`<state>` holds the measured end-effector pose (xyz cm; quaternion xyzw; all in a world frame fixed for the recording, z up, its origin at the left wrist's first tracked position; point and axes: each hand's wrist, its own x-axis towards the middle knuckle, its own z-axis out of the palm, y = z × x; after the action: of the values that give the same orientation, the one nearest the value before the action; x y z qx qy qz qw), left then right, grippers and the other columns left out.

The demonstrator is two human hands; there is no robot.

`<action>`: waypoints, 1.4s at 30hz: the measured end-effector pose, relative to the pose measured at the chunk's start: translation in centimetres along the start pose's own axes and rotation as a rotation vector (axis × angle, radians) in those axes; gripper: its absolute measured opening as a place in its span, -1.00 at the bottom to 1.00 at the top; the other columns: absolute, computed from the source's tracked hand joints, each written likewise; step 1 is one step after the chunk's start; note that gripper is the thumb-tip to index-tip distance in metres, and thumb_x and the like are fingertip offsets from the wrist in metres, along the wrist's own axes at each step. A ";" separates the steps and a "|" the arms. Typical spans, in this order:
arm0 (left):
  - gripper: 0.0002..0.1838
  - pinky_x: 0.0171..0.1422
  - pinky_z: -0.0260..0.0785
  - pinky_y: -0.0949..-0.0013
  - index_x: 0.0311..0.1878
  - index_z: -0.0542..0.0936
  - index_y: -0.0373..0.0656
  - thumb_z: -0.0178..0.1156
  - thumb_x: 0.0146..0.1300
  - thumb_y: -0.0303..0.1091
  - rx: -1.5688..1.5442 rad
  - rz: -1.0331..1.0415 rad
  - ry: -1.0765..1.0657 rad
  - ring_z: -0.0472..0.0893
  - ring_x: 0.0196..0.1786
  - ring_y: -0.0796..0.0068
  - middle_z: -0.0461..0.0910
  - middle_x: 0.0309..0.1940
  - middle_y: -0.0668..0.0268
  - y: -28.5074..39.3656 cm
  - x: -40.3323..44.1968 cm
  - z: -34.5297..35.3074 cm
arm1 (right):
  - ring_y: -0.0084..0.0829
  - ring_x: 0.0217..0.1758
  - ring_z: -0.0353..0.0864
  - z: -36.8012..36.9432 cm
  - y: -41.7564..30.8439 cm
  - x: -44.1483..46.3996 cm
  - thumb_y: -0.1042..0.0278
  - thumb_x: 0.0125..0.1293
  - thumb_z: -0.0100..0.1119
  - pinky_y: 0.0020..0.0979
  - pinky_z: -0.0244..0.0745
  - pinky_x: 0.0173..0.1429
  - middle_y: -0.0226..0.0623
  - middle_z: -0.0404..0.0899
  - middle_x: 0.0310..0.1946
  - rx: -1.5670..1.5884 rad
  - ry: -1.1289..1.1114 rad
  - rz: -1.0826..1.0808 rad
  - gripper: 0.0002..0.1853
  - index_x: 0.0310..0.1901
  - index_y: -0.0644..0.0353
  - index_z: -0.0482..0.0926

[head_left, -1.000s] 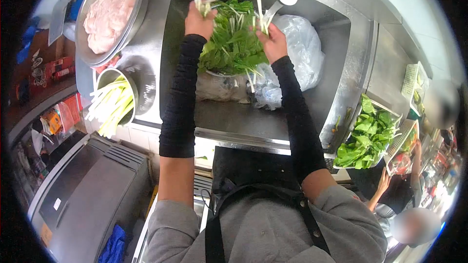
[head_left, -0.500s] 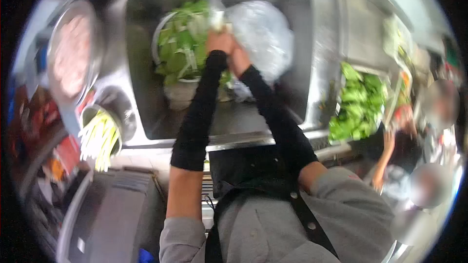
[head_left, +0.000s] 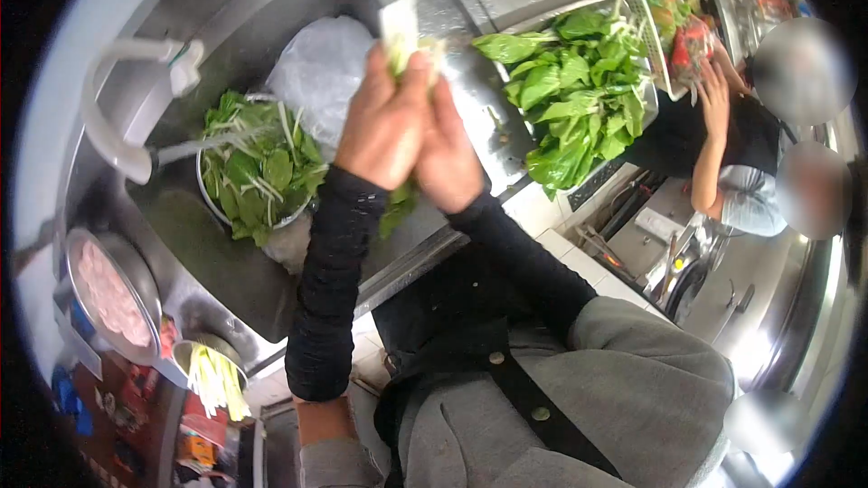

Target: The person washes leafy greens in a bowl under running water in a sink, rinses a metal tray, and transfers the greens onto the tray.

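My left hand (head_left: 384, 122) and my right hand (head_left: 448, 154) are pressed together, closed round a bunch of leafy greens (head_left: 399, 32) over the sink's front right side. White stem ends stick up above the fingers, and green leaves hang below. Behind them, in the sink (head_left: 208, 258), lies a clear plastic bag (head_left: 321, 77). Loose greens (head_left: 262, 167) fill a bowl to its left, with water running onto them from a white faucet (head_left: 113, 131). More greens (head_left: 583, 90) are heaped in a tray right of the sink.
At the lower left are a metal bowl of pale meat (head_left: 113, 294) and a metal container of cut stalks (head_left: 215, 375). A white basket (head_left: 651, 18) stands beyond the tray. Another person's hand (head_left: 714, 99) is by a red package (head_left: 692, 50) at the right.
The hands came together over the sink, then moved right towards the tray with the greens. The view has turned to the right.
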<state>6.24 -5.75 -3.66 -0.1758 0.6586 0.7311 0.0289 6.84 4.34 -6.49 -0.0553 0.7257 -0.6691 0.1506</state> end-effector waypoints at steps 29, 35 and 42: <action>-0.43 0.47 -0.04 0.00 0.31 0.36 -0.24 0.04 0.38 -0.04 0.479 0.493 0.098 0.19 0.41 -0.03 0.28 0.33 -0.05 -3.6 8.5 11.1 | 0.02 0.08 0.56 -37.0 2.7 19.4 0.06 0.38 0.08 -0.19 0.45 0.15 -0.02 0.57 0.05 -1.028 0.478 -0.650 -0.61 0.12 0.10 0.55; -0.12 0.59 -0.42 0.04 0.52 -0.17 -0.28 -0.22 0.43 0.22 -0.253 0.223 0.149 -0.23 0.59 0.09 -0.20 0.54 -0.04 -9.1 4.2 18.0 | 0.01 -0.02 0.63 -34.7 6.8 20.2 0.00 0.50 -0.22 -0.14 0.50 0.12 0.20 0.58 -0.03 -1.134 0.237 -0.318 -0.46 0.31 0.23 0.31; -0.18 0.58 -0.51 -0.06 0.55 -0.13 -0.02 -0.16 0.41 0.24 0.246 0.094 0.060 -0.38 0.55 -0.19 -0.26 0.49 -0.26 -6.3 1.0 9.2 | -0.29 0.02 0.59 -29.5 -3.2 14.1 0.11 0.54 -0.29 -0.27 0.39 0.10 0.03 0.60 -0.04 -0.898 0.359 -0.442 -0.52 0.17 0.32 0.47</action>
<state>5.06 3.81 -9.33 -0.1617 0.7512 0.6399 -0.0036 -15.51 28.24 -3.66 -0.1506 0.9261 -0.3072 -0.1592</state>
